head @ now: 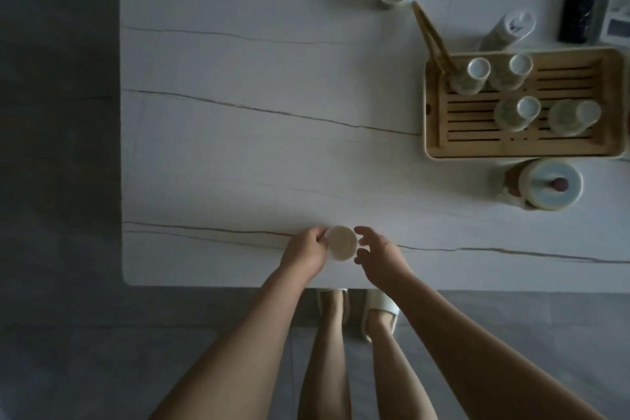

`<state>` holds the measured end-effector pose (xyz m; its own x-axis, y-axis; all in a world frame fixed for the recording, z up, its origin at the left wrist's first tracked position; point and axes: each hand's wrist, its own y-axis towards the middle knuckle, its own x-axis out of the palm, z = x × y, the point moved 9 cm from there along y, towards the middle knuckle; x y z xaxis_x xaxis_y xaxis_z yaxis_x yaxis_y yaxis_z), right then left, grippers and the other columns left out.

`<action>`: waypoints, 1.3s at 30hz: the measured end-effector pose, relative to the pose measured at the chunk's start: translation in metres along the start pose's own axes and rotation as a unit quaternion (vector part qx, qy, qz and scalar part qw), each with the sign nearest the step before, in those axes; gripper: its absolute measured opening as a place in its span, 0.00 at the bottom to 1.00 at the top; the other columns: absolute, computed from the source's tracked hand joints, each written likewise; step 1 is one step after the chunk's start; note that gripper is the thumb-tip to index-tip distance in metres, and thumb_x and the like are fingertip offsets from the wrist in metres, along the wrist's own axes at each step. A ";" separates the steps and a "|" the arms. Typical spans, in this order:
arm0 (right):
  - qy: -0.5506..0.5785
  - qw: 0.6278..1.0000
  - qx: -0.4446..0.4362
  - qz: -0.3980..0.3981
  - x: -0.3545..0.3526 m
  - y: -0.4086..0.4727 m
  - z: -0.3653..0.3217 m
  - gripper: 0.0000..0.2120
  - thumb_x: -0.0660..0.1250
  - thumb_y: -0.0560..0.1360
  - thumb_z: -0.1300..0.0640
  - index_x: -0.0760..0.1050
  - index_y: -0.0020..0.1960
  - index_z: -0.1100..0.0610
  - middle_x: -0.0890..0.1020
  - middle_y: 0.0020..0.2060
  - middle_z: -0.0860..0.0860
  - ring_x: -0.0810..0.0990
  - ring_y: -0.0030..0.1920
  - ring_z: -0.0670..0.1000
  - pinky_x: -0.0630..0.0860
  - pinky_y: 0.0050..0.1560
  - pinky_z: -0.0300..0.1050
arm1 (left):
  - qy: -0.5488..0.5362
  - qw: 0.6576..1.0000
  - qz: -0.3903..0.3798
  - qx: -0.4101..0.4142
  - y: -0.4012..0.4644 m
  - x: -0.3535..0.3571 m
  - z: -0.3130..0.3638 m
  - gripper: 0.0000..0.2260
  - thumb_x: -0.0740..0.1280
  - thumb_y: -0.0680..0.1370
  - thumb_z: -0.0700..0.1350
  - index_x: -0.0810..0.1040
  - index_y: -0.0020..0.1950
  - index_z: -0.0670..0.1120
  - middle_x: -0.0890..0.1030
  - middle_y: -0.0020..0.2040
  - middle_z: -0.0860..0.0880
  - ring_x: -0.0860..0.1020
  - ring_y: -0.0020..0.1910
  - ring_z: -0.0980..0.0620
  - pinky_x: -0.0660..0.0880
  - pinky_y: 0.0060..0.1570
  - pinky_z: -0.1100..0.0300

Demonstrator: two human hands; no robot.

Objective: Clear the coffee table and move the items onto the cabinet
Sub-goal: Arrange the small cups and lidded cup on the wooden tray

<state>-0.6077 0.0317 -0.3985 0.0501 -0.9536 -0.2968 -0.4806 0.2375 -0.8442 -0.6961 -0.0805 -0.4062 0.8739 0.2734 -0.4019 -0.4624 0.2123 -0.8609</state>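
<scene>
White slippers (387, 309) are sitting on the grey tiled floor (68, 351), just below and between the left hand (303, 254) and right hand (381, 256); the floor is also stretching away beyond the left hand.

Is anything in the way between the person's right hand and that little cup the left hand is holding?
Nothing visible. The right hand hovers open just beside the small cup, which the left hand grips from the other side near the table's front edge. Only a narrow gap of bare tabletop shows between them.
</scene>
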 end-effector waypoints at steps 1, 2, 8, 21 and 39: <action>0.030 0.999 0.012 0.000 0.003 0.001 0.002 0.20 0.57 0.78 0.67 0.67 0.69 0.58 0.76 0.62 0.59 0.78 0.57 0.58 0.74 0.47 0.36 | -0.021 1.000 -0.009 -0.005 0.001 0.003 0.000 0.14 0.57 0.81 0.45 0.75 0.64 0.47 0.80 0.57 0.45 0.79 0.54 0.44 0.76 0.55 0.53; 0.053 0.998 0.021 0.005 0.003 0.003 0.004 0.19 0.57 0.78 0.67 0.68 0.68 0.59 0.76 0.61 0.59 0.79 0.56 0.58 0.73 0.45 0.38 | -0.044 0.999 -0.014 -0.010 0.002 0.004 0.001 0.14 0.57 0.81 0.45 0.75 0.63 0.46 0.80 0.54 0.46 0.80 0.51 0.45 0.77 0.54 0.52; 0.151 0.985 0.051 0.062 -0.023 0.005 0.002 0.17 0.57 0.78 0.64 0.71 0.65 0.56 0.80 0.55 0.57 0.81 0.51 0.57 0.79 0.51 0.52 | -0.112 0.994 -0.013 -0.007 0.006 -0.005 0.032 0.13 0.58 0.81 0.49 0.76 0.60 0.46 0.78 0.50 0.48 0.80 0.43 0.48 0.79 0.45 0.55; 0.288 0.931 0.029 0.222 -0.162 0.006 -0.005 0.10 0.64 0.77 0.53 0.77 0.55 0.55 0.82 0.48 0.56 0.82 0.45 0.56 0.81 0.47 0.52 | -0.060 0.990 0.002 0.131 0.019 -0.017 0.187 0.08 0.59 0.79 0.50 0.75 0.52 0.49 0.76 0.44 0.52 0.81 0.42 0.46 0.80 0.49 0.49; 0.056 0.972 -0.107 0.201 -0.271 0.025 -0.007 0.23 0.69 0.73 0.60 0.71 0.67 0.55 0.80 0.57 0.51 0.78 0.57 0.50 0.67 0.49 0.35 | 0.061 0.942 -0.009 0.331 0.033 0.018 0.304 0.26 0.72 0.72 0.39 0.70 0.69 0.43 0.77 0.64 0.44 0.76 0.62 0.48 0.67 0.58 0.67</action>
<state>-0.6398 0.2950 -0.3363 -0.2691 -0.8088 -0.5228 -0.6138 0.5624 -0.5541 -0.7410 0.2169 -0.3465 0.8748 0.1629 -0.4563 -0.4040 0.7653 -0.5011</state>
